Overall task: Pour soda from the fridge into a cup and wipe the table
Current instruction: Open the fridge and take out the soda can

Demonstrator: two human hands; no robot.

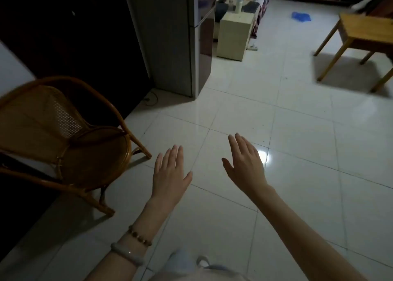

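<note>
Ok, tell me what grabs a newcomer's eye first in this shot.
The left hand and right hand stretch out flat over the pale tiled floor, holding nothing. A rattan chair sits at left, the tall grey fridge behind it, a wooden table far right.

This is a home: a dim living room with a pale tiled floor. A fridge stands by the wall, a rattan chair near it and a wooden table across the room. Further back a small cabinet bears a bottle (patterned fabric lies behind, too blurred to tell more).
</note>
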